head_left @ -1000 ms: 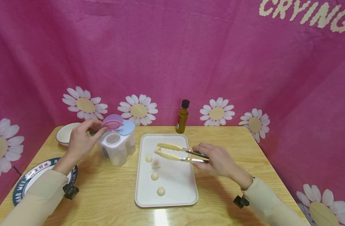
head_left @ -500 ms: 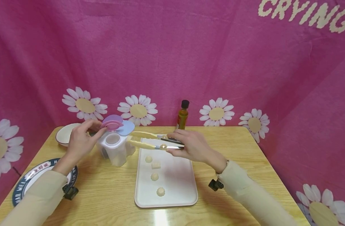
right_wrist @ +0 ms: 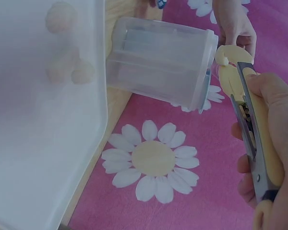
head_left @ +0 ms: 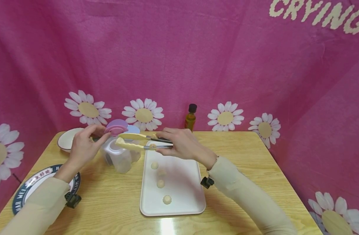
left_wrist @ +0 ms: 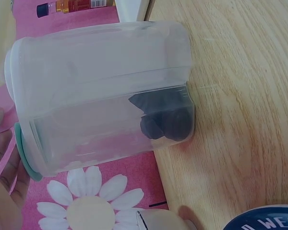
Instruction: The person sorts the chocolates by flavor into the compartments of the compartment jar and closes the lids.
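Note:
My left hand point(head_left: 86, 142) pinches a raised pink-purple flip lid point(head_left: 117, 127) on a clear plastic storage container point(head_left: 122, 161). Tongs point(head_left: 135, 146) with yellow heads are gripped in my right hand point(head_left: 182, 143), their tips over the container's uncovered opening. Between the tips there seems to be a small pale piece point(right_wrist: 222, 58), its kind unclear. In the left wrist view, dark lumps point(left_wrist: 168, 122) lie in one compartment under a green lid point(left_wrist: 25, 151). The white tray point(head_left: 186, 192) carries several small pale pieces, one a scalloped round point(head_left: 167, 199).
Behind the tray stands a black-capped bottle of amber liquid point(head_left: 190, 121). A white bowl point(head_left: 68, 138) sits at the back left. The dark-rimmed plate point(head_left: 23, 192) lies partly under the left forearm. Pink floral cloth point(head_left: 179, 65) hangs behind the table.
My right hand has carried the tongs left from above the tray to above the container's opening. My left hand has stayed on the raised lid.

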`<action>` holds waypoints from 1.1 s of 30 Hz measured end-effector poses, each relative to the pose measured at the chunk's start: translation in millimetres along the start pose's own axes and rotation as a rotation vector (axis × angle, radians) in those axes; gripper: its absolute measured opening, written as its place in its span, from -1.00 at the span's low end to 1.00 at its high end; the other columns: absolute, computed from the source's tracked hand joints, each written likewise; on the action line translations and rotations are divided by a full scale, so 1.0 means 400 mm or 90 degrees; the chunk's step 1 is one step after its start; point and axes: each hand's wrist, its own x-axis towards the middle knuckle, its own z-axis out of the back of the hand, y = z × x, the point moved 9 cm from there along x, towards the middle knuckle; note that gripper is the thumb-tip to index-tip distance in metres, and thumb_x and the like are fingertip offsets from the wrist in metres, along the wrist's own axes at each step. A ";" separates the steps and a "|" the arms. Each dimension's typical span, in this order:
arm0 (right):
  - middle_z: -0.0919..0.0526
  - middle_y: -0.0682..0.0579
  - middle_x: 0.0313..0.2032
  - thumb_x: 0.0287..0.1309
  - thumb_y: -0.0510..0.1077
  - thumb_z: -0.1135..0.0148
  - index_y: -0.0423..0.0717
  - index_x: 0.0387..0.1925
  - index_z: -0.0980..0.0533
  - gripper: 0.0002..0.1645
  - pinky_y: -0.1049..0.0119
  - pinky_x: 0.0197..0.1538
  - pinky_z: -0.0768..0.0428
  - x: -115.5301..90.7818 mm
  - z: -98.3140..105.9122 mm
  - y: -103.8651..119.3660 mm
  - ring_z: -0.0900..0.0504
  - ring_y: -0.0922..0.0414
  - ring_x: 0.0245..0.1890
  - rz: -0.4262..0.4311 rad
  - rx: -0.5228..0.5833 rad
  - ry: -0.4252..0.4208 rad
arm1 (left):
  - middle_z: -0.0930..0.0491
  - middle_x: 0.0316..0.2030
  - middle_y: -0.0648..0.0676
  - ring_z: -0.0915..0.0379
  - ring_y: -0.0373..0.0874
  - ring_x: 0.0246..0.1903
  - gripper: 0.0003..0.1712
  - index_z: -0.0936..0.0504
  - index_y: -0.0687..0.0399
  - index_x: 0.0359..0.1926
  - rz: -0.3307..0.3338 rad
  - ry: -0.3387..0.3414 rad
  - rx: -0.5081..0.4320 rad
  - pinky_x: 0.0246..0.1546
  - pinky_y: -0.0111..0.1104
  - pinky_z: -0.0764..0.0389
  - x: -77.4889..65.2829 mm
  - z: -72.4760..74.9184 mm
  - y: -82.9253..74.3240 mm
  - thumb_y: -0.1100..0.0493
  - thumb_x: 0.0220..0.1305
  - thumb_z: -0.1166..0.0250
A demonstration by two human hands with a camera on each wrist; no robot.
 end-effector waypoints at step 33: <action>-0.68 0.05 -0.06 -0.10 0.38 -0.55 -0.08 0.25 -0.61 -0.04 0.48 -0.43 -0.35 -0.109 0.033 -0.067 -0.41 0.26 -0.47 -0.124 0.021 0.018 | -0.74 -0.08 0.24 -0.65 0.13 -0.08 -0.70 -0.68 0.17 0.04 0.023 0.019 -0.001 -0.07 -0.92 -0.26 -0.005 -0.001 0.003 0.16 0.37 -0.46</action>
